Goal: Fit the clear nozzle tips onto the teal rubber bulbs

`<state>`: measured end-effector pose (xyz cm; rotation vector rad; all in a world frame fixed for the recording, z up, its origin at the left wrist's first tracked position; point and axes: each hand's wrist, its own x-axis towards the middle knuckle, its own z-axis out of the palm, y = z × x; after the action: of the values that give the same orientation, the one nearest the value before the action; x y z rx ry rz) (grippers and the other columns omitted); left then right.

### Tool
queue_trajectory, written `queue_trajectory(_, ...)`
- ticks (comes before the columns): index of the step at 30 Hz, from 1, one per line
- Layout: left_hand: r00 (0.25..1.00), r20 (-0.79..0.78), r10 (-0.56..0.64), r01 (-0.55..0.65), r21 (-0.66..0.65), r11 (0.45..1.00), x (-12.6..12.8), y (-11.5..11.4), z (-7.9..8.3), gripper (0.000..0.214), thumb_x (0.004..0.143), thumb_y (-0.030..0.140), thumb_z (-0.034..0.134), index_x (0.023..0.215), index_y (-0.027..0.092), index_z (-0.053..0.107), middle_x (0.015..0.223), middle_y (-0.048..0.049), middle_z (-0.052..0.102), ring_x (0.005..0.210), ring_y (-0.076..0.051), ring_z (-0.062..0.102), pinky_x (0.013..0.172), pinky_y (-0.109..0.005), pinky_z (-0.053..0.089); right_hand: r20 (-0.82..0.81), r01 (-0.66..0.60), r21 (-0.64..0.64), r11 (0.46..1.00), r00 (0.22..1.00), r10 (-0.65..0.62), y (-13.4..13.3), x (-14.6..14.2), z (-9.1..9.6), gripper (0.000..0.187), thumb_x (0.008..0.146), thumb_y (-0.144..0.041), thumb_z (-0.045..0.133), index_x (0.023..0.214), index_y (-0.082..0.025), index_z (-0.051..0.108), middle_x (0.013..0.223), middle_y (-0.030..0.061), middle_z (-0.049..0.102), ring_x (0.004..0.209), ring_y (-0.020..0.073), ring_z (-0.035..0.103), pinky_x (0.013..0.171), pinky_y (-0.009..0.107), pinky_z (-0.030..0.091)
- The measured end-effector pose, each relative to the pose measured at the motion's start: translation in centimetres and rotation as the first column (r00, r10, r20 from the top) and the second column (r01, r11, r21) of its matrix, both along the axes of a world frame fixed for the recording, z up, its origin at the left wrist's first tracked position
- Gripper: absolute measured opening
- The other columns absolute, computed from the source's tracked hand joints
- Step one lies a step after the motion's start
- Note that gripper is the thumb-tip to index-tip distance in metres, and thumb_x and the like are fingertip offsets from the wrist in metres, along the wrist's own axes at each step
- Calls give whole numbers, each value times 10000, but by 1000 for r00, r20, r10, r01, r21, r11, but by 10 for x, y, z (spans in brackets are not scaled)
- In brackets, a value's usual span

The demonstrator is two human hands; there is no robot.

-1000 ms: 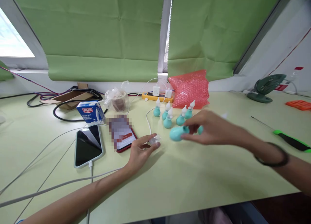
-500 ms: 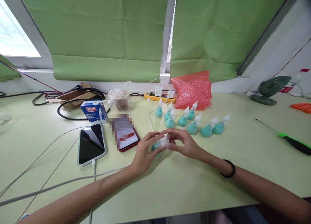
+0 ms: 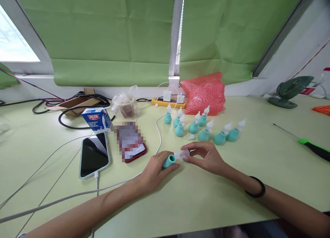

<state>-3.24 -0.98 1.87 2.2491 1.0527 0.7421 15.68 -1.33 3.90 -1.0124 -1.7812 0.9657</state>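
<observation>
My left hand (image 3: 157,169) is wrapped round a teal rubber bulb (image 3: 169,161), whose round open mouth faces up and to the right. Between thumb and fingers, my right hand (image 3: 203,156) pinches a clear plastic tube piece (image 3: 182,154) just right of that mouth. The two parts are separate from each other. Beyond my hands stand several teal bulbs with white pointed tips, one being a nasal aspirator (image 3: 204,134). A small loose white tip (image 3: 191,137) lies on the table in front of them.
Left of my hands lie a red-cased phone (image 3: 134,152) and a charging phone (image 3: 94,155), with a milk carton (image 3: 98,119) behind. At the back are a power strip (image 3: 160,102) and red bubble wrap (image 3: 205,95). A screwdriver (image 3: 309,147) and green fan (image 3: 286,92) are on the right.
The clear tube piece has come off the teal bulb, baring its mouth. My right hand has moved right with the tube piece, while my left hand keeps hold of the bulb.
</observation>
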Motion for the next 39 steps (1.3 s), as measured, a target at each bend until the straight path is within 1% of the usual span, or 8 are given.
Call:
queue_trajectory(6, 997, 76, -10, -2, 158, 987, 0, -6, 0, 129, 687, 240, 512, 748, 147, 577, 623, -24, 577, 528, -108, 505, 495, -206, 367, 234, -181, 327, 928, 966, 107, -5, 4, 4, 213, 683, -249, 617, 879, -167, 622, 682, 17, 646, 563, 102, 571, 544, 215, 486)
queue_trajectory(13, 997, 52, -57, 47, 171, 984, 0, -5, -1, 95, 655, 216, 520, 607, 145, 562, 512, -8, 547, 450, -90, 465, 429, -190, 326, 281, -229, 363, 903, 951, 128, -6, 0, -5, 176, 717, -237, 583, 873, -167, 625, 699, 29, 652, 585, 111, 576, 551, 222, 482)
queue_trajectory(17, 999, -38, 23, -14, 219, 976, 0, -4, -7, 130, 683, 241, 512, 632, 143, 582, 526, -24, 566, 459, -107, 493, 443, -201, 343, 191, -142, 276, 951, 977, 91, -6, -4, -11, 202, 666, -250, 630, 840, -148, 646, 659, 34, 658, 536, 110, 580, 510, 209, 496)
queue_trajectory(21, 987, -142, 80, -34, 302, 953, 1, -5, -11, 174, 699, 288, 504, 651, 143, 588, 538, -45, 581, 478, -137, 532, 455, -219, 363, 145, -116, 16, 993, 983, 112, -3, -7, -13, 248, 629, -285, 652, 821, -128, 660, 587, 30, 637, 469, 104, 562, 450, 207, 490)
queue_trajectory(25, 980, -184, 74, -1, 367, 930, 2, -6, -11, 168, 697, 287, 502, 689, 140, 583, 559, -52, 597, 500, -158, 554, 453, -234, 380, 65, -138, -240, 961, 985, 157, -3, -8, -11, 315, 602, -307, 667, 836, -96, 652, 600, 44, 643, 455, 109, 569, 438, 217, 495)
queue_trajectory(29, 985, -166, 35, 31, 380, 924, 2, -6, -9, 149, 688, 269, 491, 731, 149, 567, 584, -50, 610, 522, -164, 570, 462, -240, 401, 24, -136, -291, 947, 988, 150, -6, -10, -9, 297, 595, -303, 669, 824, -114, 649, 720, 66, 672, 650, 169, 633, 566, 251, 531)
queue_trajectory(34, 995, -88, 40, -10, 321, 947, 1, -7, -7, 179, 676, 296, 484, 770, 152, 535, 563, -29, 593, 450, -127, 528, 438, -222, 396, 44, -86, -188, 978, 994, 95, -8, -11, -9, 247, 594, -294, 672, 779, -133, 642, 746, 54, 675, 711, 194, 638, 626, 276, 538)
queue_trajectory(39, 998, -51, 22, -6, 283, 959, 1, -8, -8, 175, 631, 252, 507, 783, 165, 509, 553, -7, 587, 432, -115, 516, 445, -215, 395, 175, -136, 111, 985, 978, 116, -8, -8, -9, 204, 661, -276, 627, 830, -164, 638, 772, 38, 677, 699, 160, 633, 664, 257, 520)
